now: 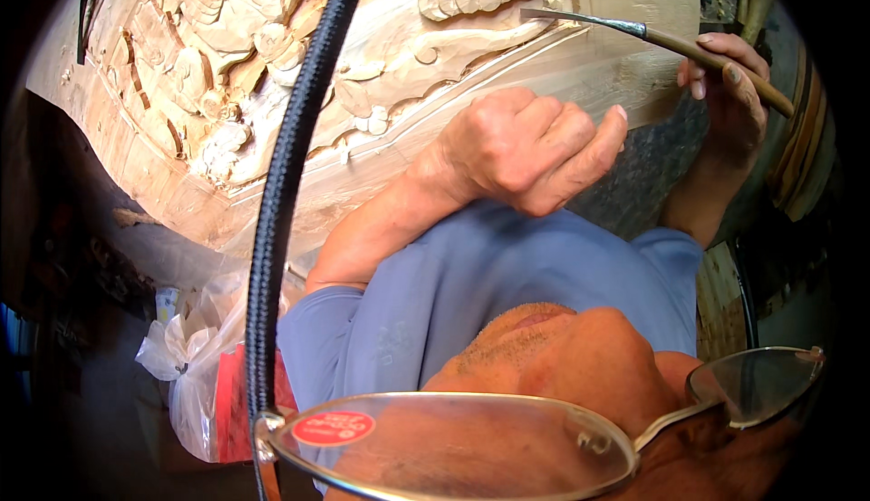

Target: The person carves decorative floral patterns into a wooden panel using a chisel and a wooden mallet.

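Note:
My right hand (739, 84), at the upper right, is closed around the wooden handle of a carving chisel (616, 24). The thin metal blade points left, its tip over the carved wooden panel (517, 102) just under a group of overlapping rounded shapes in relief. Left of it, my left hand (535, 143) is curled into a fist at the panel's near edge, index finger partly stretched out. Its palm side is turned away, so anything inside it is hidden. Scrolls, leaves and layered figures in relief cover the panel's left and middle.
A thick black braided cable (304, 139) runs from top to bottom in front of the panel. At the lower left hangs a clear plastic bag (195, 356) beside something red (236, 401). Long wooden pieces (802, 139) stand at the far right.

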`<control>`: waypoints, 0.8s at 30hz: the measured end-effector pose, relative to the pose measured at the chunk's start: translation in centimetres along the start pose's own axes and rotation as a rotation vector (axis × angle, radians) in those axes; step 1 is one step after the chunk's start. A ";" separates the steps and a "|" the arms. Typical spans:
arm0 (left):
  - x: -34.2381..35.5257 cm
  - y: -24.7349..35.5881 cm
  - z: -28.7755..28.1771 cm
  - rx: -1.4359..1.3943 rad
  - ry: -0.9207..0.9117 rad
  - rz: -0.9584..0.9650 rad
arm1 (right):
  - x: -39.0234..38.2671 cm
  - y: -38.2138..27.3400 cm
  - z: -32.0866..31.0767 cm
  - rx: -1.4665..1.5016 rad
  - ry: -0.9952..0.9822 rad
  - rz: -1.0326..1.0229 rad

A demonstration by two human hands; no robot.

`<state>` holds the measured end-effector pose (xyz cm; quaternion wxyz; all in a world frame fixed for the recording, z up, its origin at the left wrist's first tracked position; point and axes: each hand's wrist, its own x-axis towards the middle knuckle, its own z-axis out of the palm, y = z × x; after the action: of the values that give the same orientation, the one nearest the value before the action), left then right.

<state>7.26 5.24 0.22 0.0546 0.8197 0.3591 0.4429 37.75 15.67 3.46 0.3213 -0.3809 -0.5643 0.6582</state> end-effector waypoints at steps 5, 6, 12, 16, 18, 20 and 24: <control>-0.1 0.2 0.0 -0.003 0.043 0.007 | -0.2 1.4 0.1 0.383 -0.022 -0.141; -0.1 0.2 -0.1 0.000 0.039 0.015 | -0.6 1.8 0.2 0.488 0.004 -0.141; -1.6 -0.1 -0.2 0.015 0.057 0.047 | -2.6 4.5 1.9 0.380 0.171 -0.196; -2.9 -0.4 -0.3 0.037 0.061 0.068 | -3.3 4.7 3.6 0.224 0.251 -0.157; -3.4 -0.7 -0.3 0.049 0.057 0.080 | -3.4 4.9 3.9 0.171 0.288 -0.157; -3.9 -0.9 -0.4 0.068 0.042 0.093 | -3.4 5.1 3.9 0.174 0.289 -0.139; -4.6 -1.4 -0.4 0.106 0.043 0.105 | -3.9 6.6 3.3 0.138 0.305 -0.085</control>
<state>4.56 3.20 -3.28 -0.0198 0.8295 0.3396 0.4430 36.91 9.72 -2.25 0.4561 -0.4289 -0.4783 0.6158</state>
